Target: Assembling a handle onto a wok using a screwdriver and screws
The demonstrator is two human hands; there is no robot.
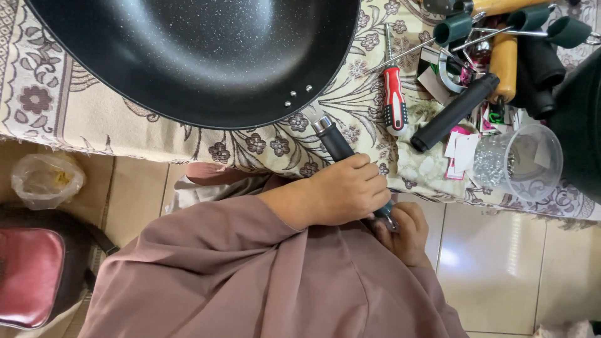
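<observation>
Mauve sleeve (250,269) nearest. Left grip (344,191) closed around black pan handle (338,145); right grip (407,235) curled at handle's end. Pan (194,56) beyond on bench (81,106); red screwdriver (394,100), loose black handle (454,112), clear cup (519,159) right.

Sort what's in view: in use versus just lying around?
In use: black pan, its black handle, left hand gripping the handle, right hand at the handle's end.

Lying about: red screwdriver, loose black handle, clear cup, wooden handles.
</observation>
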